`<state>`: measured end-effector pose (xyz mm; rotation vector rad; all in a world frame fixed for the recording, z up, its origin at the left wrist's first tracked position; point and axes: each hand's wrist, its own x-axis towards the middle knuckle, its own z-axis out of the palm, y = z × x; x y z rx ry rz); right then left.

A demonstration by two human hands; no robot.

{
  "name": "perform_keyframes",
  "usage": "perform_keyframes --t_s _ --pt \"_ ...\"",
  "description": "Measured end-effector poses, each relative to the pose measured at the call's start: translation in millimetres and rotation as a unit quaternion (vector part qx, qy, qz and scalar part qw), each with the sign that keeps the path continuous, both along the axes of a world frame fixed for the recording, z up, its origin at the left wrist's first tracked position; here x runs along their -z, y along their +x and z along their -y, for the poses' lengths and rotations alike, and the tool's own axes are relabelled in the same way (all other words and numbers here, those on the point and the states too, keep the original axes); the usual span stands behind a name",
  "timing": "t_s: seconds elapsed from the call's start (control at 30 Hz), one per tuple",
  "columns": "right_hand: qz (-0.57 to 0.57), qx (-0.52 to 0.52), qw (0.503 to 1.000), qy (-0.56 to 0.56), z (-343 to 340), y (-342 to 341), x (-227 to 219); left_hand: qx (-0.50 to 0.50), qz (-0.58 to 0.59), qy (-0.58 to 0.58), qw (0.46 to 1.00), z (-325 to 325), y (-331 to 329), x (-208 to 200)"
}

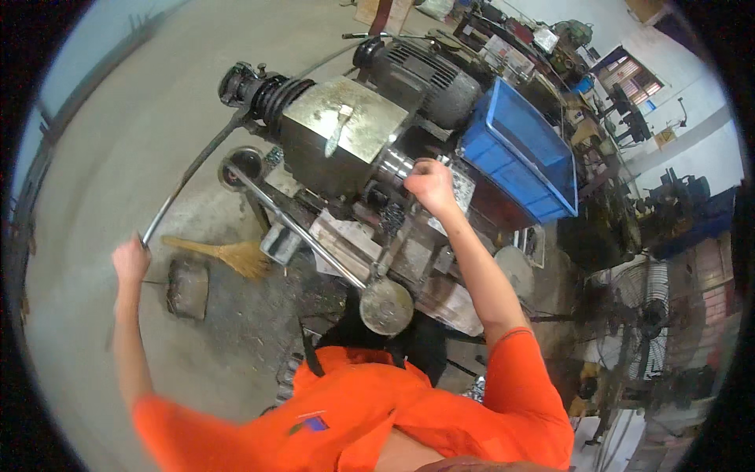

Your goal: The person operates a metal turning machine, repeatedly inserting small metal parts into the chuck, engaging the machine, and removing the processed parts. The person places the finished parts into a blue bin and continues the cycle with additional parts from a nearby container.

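Note:
My left hand (131, 259) is closed round the lower end of a long metal lever (191, 175) that slants up to the clamp end (250, 90) of a small lathe. My right hand (431, 187) is closed at the shiny round chuck (395, 167) on the lathe's right side. What its fingers hold is hidden. Between my arms stands the metal headstock box (314, 149), with a paint brush (339, 132) lying on its top. A second rod (295, 224) runs from a round cup-like part down to a metal disc (386, 306) close to my body.
A blue plastic crate (523, 149) stands right of the chuck, beside a finned electric motor (425, 82). On the floor at left lie a straw hand broom (228, 256) and a grey block (187, 289). A floor fan (653, 318) and cluttered benches are on the right.

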<state>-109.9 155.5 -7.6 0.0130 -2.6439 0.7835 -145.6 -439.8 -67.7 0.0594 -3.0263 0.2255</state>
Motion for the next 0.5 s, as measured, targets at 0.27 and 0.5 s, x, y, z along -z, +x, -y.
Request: perform_keyframes --t_s 0.27,0.5 --pt "0.049 0.084 0.995 -0.028 12.2 10.7 -17.9 0.037 -0.061 -0.092 0.993 40.0 -65.2 8.2" --pt "-0.149 0.061 0.987 -0.009 -28.6 108.2 -26.7 0.114 -0.279 0.276 0.913 -57.0 -50.6 34.1"
